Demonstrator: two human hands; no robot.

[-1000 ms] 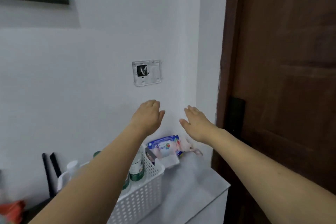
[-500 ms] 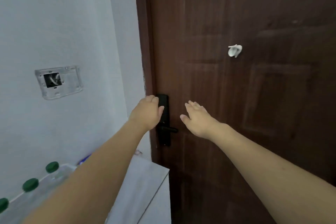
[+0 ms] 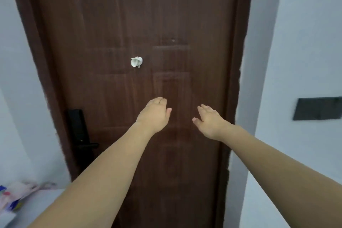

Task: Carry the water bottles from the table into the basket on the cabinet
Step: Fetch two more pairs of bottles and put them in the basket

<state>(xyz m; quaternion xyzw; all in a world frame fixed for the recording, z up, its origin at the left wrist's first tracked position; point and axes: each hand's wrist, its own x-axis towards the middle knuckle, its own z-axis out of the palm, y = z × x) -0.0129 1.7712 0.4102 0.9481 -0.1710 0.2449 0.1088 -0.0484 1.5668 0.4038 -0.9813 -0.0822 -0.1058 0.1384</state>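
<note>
**Head view: both hands empty before a closed door**

Head view shows two bare forearms reaching forward from the bottom edge. Beside the left forearm, at the lower left corner, a pale cabinet top (image 3: 42,207) carries a blurred packet (image 3: 11,200) with blue and pink print. No water bottle or basket lies in the frame, so their place relative to the fingers cannot be told.

Farther out, the left hand (image 3: 154,115) hangs palm down, its fingers relaxed and slightly bent, holding nothing. The right hand (image 3: 210,123) sits near it, apart from it, fingers straight and lightly spread, thumb out to the side, also holding nothing.

Behind both hands stands a dark brown door (image 3: 175,24). A black lock with a lever handle (image 3: 81,133) is mounted at its left side, and a small white hook (image 3: 136,61) is fixed higher up. On the pale wall to the right sits a dark switch plate (image 3: 317,108).
</note>
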